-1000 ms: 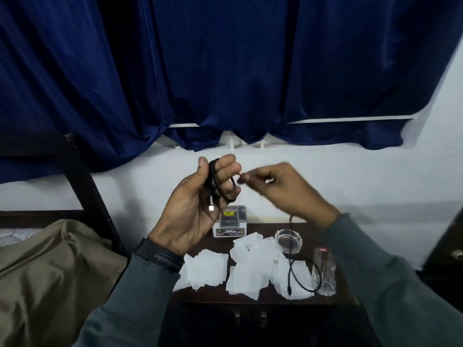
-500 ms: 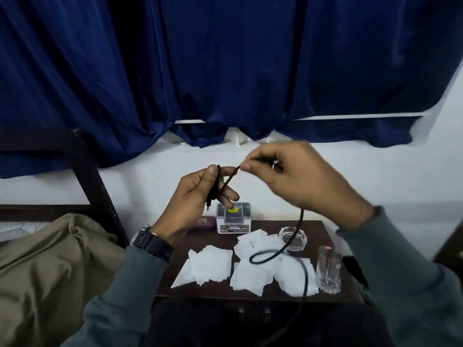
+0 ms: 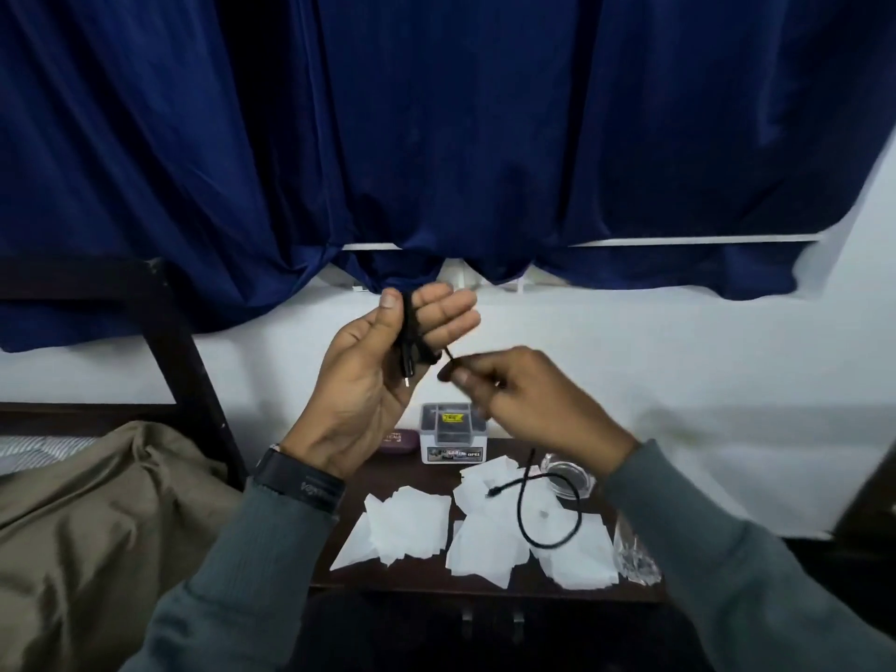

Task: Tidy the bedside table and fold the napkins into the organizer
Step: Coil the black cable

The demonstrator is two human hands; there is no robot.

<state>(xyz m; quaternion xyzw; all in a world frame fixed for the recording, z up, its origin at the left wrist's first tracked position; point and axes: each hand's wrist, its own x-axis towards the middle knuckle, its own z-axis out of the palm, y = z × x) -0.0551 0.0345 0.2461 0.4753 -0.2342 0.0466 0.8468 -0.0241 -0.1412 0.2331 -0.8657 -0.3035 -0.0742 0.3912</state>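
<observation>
1. Above the bedside table (image 3: pixel 402 470), the left hand (image 3: pixel 368 380) gripped a coil of black cable (image 3: pixel 412 332) looped round its fingers. The right hand (image 3: pixel 528 405) pinched the running strand just beside it.
2. Loose cable lay looped on the napkins (image 3: pixel 412 521), spread unfolded from the tabletop's centre toward 5 o'clock. More winding could, I reckoned, drag napkins off the front edge.
3. That loop passed near the tumbler (image 3: pixel 635 555) at 4 o'clock and the glass dish (image 3: pixel 572 477) at 2 o'clock. A snag might topple the tumbler.
4. The right hand was blurred, its fingertips indistinct, and its sleeve cut off part of the tumbler. Whether the clear box (image 3: pixel 448 431) at 12 o'clock was the organizer, I couldn't tell.
</observation>
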